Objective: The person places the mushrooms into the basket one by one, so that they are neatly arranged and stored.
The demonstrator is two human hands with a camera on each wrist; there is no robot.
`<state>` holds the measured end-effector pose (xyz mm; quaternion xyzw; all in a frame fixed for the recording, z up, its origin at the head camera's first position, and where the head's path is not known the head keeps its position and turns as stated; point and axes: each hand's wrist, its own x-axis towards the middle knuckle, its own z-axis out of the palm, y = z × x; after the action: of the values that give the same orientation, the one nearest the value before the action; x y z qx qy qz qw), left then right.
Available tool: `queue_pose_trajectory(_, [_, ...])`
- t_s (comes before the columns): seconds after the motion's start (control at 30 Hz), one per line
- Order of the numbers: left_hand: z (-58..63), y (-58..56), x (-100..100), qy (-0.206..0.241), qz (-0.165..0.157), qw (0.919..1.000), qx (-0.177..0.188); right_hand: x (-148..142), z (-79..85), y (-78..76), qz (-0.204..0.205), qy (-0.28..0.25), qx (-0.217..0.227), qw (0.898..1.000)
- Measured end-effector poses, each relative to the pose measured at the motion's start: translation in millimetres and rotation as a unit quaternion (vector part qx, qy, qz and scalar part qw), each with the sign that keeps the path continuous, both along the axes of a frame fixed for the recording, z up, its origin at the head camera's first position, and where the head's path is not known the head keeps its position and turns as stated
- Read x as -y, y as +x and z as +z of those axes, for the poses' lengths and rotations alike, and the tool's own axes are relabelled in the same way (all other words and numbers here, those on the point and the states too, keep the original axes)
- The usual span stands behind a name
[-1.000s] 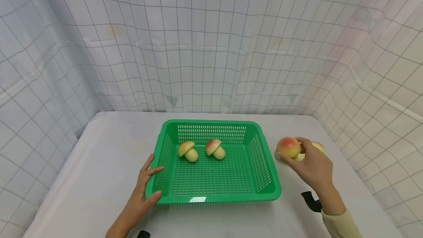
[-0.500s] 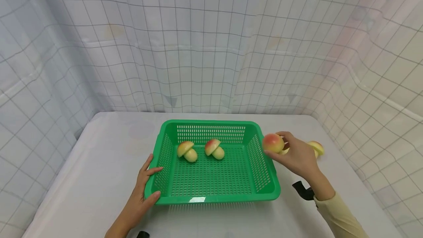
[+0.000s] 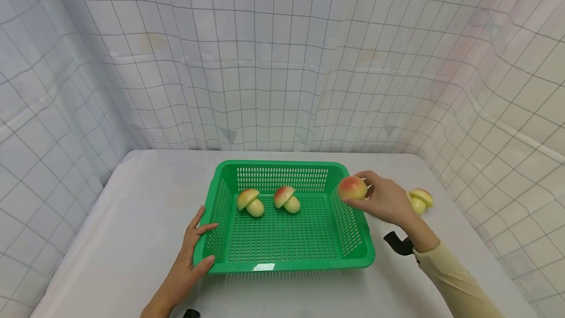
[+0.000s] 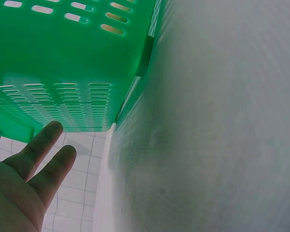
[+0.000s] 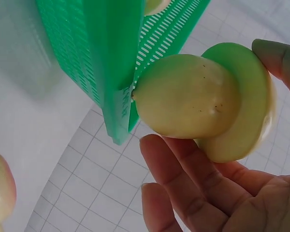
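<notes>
A green plastic basket (image 3: pixel 291 264) holds two mushrooms that look artificial: a yellow-capped mushroom (image 3: pixel 250 202) and a red-capped mushroom (image 3: pixel 287 199). On the basket's left side rests my left hand (image 3: pixel 191 251), its thumb and one finger over the rim. In the left wrist view, other fingers (image 4: pixel 55 169) extend nearly straight beside the outer wall. My right hand (image 3: pixel 386 200) pinches a third mushroom (image 3: pixel 352 188) by its red-and-yellow cap at the basket's right rim. The right wrist view shows this mushroom's pale stem pointing toward the basket.
Another mushroom (image 3: pixel 419 201) lies on the white table (image 3: pixel 110 239), right of the basket and beyond my right forearm. A black curved piece (image 3: pixel 399 243) sits by my right wrist. Grid-patterned curtains (image 3: pixel 273 63) enclose the back and sides.
My right hand has carried its mushroom leftward from the table's right side to the basket's right rim, uncovering the one left behind. The left hand and basket have hardly moved.
</notes>
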<state>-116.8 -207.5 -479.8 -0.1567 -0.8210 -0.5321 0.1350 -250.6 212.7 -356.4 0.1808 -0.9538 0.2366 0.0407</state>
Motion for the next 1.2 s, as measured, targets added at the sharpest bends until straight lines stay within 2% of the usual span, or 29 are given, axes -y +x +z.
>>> queue_pose_trajectory(0.3, [0.2,-0.3,-0.1,-0.002,0.0,1.0,0.001,8.5,4.6,-10.7,0.036,0.001,0.035,0.999])
queue_pose_trajectory(0.67, [0.9,-1.2,-0.6,0.011,-0.004,0.9999,0.008,26.9,12.3,-31.2,0.092,0.009,0.073,0.993])
queue_pose_trajectory(1.03, [1.0,-1.3,-0.2,0.009,-0.005,0.9999,0.004,36.8,12.5,-46.4,0.1,0.031,0.098,0.99])
queue_pose_trajectory(1.2, [0.9,-1.3,0.2,0.008,-0.005,0.9999,0.005,44.9,12.1,-52.5,0.11,0.059,0.101,0.987])
